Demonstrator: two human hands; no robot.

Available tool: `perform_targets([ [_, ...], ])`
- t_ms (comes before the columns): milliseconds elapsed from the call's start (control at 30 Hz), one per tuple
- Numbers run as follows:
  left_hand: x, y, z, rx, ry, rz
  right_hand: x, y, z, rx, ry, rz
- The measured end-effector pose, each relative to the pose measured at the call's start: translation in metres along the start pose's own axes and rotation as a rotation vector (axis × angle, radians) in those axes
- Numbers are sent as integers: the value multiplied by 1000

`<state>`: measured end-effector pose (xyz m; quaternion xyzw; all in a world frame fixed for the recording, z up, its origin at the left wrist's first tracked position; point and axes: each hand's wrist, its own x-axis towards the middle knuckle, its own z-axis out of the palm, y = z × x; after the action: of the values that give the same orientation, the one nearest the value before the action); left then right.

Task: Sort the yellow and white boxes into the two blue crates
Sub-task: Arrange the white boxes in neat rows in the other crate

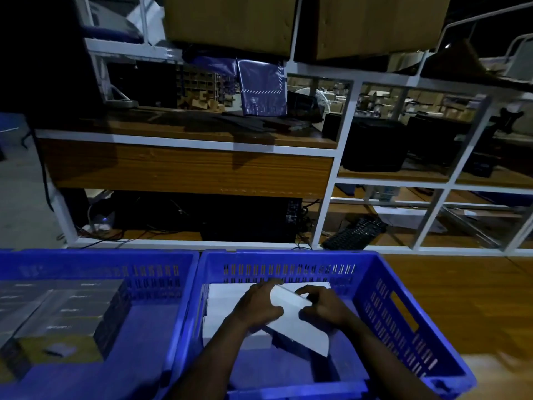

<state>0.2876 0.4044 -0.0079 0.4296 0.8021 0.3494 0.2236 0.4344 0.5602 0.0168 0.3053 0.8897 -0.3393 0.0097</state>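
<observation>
Two hands (259,307) around white box (300,332) — tilted.

No legible text; small marks on yellow boxes (62,310) too blurred.

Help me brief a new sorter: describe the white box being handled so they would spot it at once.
Start at the right-hand blue slotted plastic crate. Inside, flat white boxes lie stacked toward its far side. The flat white rectangular box you want is the only tilted one, gripped by the left hand and right hand.
</observation>
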Motion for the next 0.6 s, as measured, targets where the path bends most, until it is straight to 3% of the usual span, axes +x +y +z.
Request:
perform_targets([
  [300, 4, -2, 1, -131, 43, 48, 2, 7, -2, -198, 158, 36],
  [600, 16, -14, 12, -316, 59, -58, -3, 14, -9, -45, 284, 143],
])
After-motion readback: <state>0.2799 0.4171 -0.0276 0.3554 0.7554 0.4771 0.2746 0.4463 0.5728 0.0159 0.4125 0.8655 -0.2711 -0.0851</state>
